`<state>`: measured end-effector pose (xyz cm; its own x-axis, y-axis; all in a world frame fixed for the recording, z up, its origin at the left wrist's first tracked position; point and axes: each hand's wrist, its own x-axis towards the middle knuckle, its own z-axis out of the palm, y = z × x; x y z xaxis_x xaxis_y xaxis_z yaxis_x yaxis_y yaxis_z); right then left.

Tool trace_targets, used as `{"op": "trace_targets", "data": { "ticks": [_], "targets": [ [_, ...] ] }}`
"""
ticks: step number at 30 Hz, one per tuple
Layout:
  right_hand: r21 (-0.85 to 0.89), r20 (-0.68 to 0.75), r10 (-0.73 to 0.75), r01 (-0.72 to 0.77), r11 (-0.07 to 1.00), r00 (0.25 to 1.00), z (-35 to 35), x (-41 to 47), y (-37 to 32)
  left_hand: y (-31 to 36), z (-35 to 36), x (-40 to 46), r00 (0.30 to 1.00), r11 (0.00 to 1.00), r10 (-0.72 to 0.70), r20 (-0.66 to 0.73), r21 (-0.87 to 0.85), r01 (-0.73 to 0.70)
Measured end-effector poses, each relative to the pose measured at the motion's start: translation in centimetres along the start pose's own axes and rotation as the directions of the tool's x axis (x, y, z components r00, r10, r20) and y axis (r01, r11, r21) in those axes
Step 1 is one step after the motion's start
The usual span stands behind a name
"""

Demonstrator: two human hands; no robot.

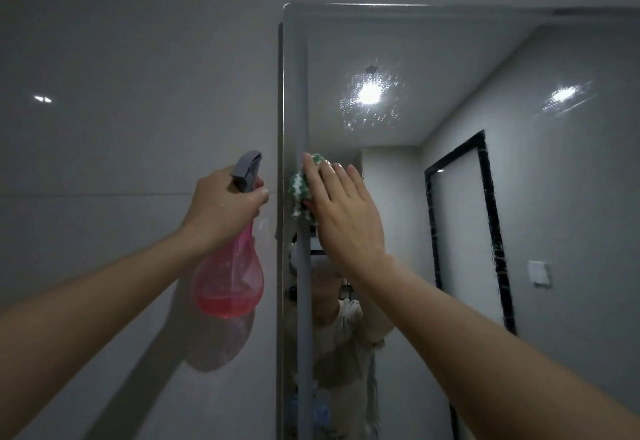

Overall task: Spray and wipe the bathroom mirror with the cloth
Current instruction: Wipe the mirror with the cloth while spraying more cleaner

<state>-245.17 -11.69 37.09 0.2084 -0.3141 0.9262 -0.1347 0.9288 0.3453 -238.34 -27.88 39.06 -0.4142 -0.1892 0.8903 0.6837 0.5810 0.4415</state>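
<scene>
— Both hands raised: what does each do?
— Left hand [225,204] grips the pink spray bottle [228,277] by its neck; right hand [341,211], fingers straight, presses the green-white cloth [300,186] against the mirror [450,197] at its left edge.

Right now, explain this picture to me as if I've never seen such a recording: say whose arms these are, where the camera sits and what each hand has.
There is no machine here. The one picture comes from a camera worn on a person's head, so the two bare arms reaching forward are that person's own. The left hand grips a pink spray bottle with a grey trigger head, held in front of the grey tiled wall. The right hand presses a green and white cloth flat against the bathroom mirror near its left edge. The glass reflects ceiling lights, a dark-framed doorway and the person's torso. Fine droplets show around one light's reflection.
</scene>
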Motion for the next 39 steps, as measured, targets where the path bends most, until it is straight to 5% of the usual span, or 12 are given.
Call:
{"op": "trace_targets", "data": {
  "ticks": [8,13,28,39],
  "targets": [
    [-0.165,-0.09,-0.035,0.02,0.986,0.995,0.1,-1.8,-0.6,-0.6,-0.4,-0.5,1.0,1.0,-0.017,-0.008,0.005,0.017],
    [-0.124,-0.105,-0.034,0.021,0.992,0.994,-0.4,-1.7,-0.9,-0.5,-0.8,-0.6,1.0,0.998,0.008,-0.014,0.056,-0.007],
    [0.021,0.38,0.068,-0.082,0.996,0.922,-3.3,-3.2,-1.4,0.0,-1.8,-1.1,0.998,0.995,0.045,-0.04,0.09,-0.041],
    [0.072,0.524,0.166,-0.238,0.969,0.835,-5.2,-0.6,-2.9,-0.9,-2.3,-3.6,0.998,0.998,-0.034,-0.047,0.052,0.036]
  ]
}}
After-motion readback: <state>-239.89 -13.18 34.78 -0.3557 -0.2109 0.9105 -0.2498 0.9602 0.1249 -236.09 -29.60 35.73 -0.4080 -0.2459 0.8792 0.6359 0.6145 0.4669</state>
